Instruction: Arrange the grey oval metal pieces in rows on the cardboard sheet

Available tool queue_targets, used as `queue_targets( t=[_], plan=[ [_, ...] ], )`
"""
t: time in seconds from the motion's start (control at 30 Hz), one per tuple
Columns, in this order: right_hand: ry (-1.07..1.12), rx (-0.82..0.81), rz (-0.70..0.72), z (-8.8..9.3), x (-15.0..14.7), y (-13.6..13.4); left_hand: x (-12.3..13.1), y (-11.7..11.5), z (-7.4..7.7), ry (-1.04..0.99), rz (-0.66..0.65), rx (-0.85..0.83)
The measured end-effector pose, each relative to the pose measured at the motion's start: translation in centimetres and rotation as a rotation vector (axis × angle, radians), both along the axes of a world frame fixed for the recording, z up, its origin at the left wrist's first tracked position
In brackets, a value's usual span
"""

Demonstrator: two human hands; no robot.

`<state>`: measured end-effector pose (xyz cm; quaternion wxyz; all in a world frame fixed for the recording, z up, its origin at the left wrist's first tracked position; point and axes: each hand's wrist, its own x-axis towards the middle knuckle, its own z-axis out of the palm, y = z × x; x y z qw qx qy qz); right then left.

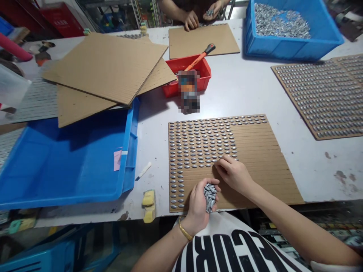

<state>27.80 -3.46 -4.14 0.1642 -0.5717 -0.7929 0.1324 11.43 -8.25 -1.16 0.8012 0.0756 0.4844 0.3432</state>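
A cardboard sheet (255,177) lies in front of me, with rows of small grey oval metal pieces (202,141) set along its left, top and middle-left parts. My left hand (197,204) is cupped over the sheet's near edge, holding a heap of loose grey metal pieces (210,196). The fingertips of my right hand (232,172) are pinched together and rest on the sheet at the right end of the lowest wide row. Whatever they grip is hidden by the fingers.
A blue bin (132,151) stands at left, partly under stacked cardboard (113,68). Beyond my sheet is a red tray (204,77) with an orange-handled tool (198,60). A blue tub (292,47) and a filled sheet (326,98) are right. Another person's hands (193,19) work opposite.
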Motion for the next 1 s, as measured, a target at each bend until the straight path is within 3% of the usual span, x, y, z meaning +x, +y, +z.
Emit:
queue_targets(
  t=[0.3,0.57,0.77,1.0],
  plan=[
    [-0.003,0.017,0.001,-0.3,-0.1,0.0,0.2,-0.1,0.2,0.025,0.001,0.031],
    [0.193,-0.005,0.041,0.1,1.0,0.2,0.1,-0.3,-0.2,0.016,0.024,0.065],
    [-0.01,-0.007,0.091,0.2,0.8,0.5,0.1,-0.5,-0.4,0.021,0.027,0.066],
    [-0.031,0.022,0.095,-0.1,1.0,0.4,0.1,-0.4,-0.5,0.01,0.036,0.062]
  ],
)
